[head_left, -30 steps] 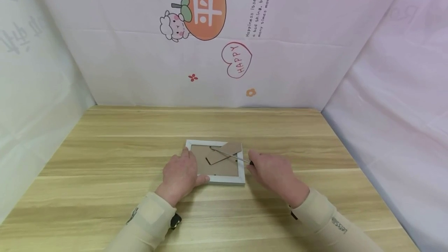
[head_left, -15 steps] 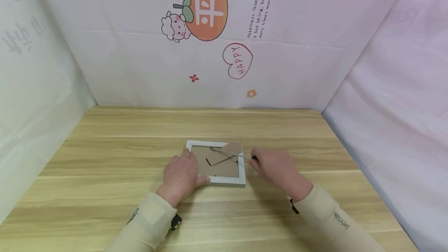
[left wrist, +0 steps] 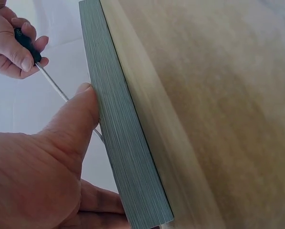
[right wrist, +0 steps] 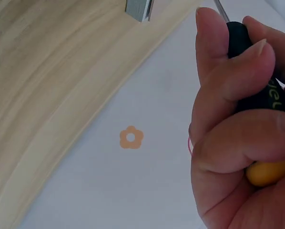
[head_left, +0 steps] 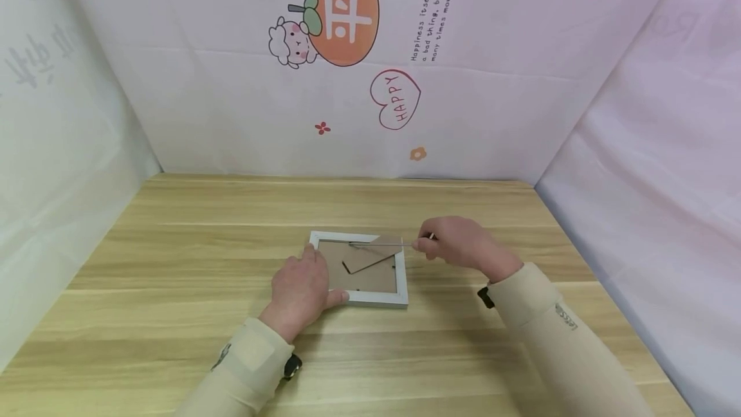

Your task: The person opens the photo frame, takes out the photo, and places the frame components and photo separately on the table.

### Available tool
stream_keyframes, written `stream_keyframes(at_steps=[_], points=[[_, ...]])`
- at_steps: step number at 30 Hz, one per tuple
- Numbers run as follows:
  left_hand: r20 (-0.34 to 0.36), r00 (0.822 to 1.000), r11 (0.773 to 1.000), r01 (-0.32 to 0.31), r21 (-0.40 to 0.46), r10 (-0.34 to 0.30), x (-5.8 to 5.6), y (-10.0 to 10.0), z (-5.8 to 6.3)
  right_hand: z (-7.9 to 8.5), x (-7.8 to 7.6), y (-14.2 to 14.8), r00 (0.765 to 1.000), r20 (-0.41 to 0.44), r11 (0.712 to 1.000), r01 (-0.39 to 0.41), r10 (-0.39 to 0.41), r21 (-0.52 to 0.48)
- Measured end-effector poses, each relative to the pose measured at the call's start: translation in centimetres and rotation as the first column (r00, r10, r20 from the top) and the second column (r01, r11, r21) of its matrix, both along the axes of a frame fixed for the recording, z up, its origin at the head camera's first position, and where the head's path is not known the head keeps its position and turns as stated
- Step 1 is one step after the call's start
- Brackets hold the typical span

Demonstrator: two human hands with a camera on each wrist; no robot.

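Observation:
A white picture frame (head_left: 402, 283) lies face down on the wooden table, its brown backing board (head_left: 373, 280) showing. My left hand (head_left: 300, 288) holds the frame's left end, thumb along the near rail and fingers at the left side. In the left wrist view the thumb presses against the frame's grey edge (left wrist: 118, 114). My right hand (head_left: 463, 240), right of the frame, grips a screwdriver by its dark handle (right wrist: 240, 40), which has a yellow end (right wrist: 269, 172). The metal shaft (head_left: 382, 245) reaches left across the frame, its tip at a small dark tab by the far rail.
A brown cardboard flap (head_left: 390, 240) slants over the frame's far right corner. Small dark tabs sit along the inner rails. White printed cloth (head_left: 243, 114) walls the wooden table (head_left: 202, 224) at the back and both sides.
My right hand has moved away from me and slightly right, swinging the screwdriver's handle end so the shaft lies nearly level across the frame. My left hand and the frame stay in place.

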State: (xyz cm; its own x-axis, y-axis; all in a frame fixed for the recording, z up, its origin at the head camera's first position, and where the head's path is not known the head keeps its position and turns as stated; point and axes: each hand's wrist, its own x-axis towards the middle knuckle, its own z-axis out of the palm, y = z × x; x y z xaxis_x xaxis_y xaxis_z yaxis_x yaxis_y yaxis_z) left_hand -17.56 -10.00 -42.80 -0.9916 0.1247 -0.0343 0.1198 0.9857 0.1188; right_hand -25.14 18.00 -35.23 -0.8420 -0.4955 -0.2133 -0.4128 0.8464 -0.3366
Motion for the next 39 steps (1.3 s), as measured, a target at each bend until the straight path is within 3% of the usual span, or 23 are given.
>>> stream_keyframes(at_steps=[3,9,14,16,20,22,29,39], points=[[0.007,1.000,1.000,-0.001,-0.001,0.001,0.0,0.0,0.0,-0.4,0.2,0.1,0.999,-0.043,1.000,0.002,-0.001,0.025],[-0.002,1.000,1.000,0.008,-0.015,-0.008,0.0,-0.1,0.0,-1.9,1.9,0.1,0.977,-0.215,0.998,0.012,0.000,0.055],[0.001,1.000,1.000,0.007,-0.018,-0.007,0.0,-0.1,0.0,-2.9,3.5,0.1,0.942,-0.334,0.999,0.016,-0.002,0.037],[0.003,1.000,1.000,0.004,-0.017,-0.003,0.0,0.0,0.0,-3.3,4.0,0.1,0.918,-0.397,0.999,0.000,0.014,0.034],[0.000,1.000,1.000,0.004,-0.015,-0.004,0.1,0.0,0.0,-4.1,4.4,-0.2,0.889,-0.458,1.000,0.003,0.007,0.022],[0.000,1.000,1.000,0.005,-0.013,-0.005,0.1,0.0,0.0,-4.4,4.5,-0.3,0.893,-0.449,0.999,0.029,-0.016,0.023],[0.008,1.000,1.000,0.010,-0.015,-0.010,0.1,0.1,0.1,-4.5,4.9,-0.6,0.942,-0.327,0.995,0.096,-0.077,0.040],[0.020,1.000,0.999,0.008,-0.031,-0.007,0.0,0.1,0.0,-4.9,5.4,-0.6,0.932,-0.356,0.996,0.085,-0.072,0.021]])
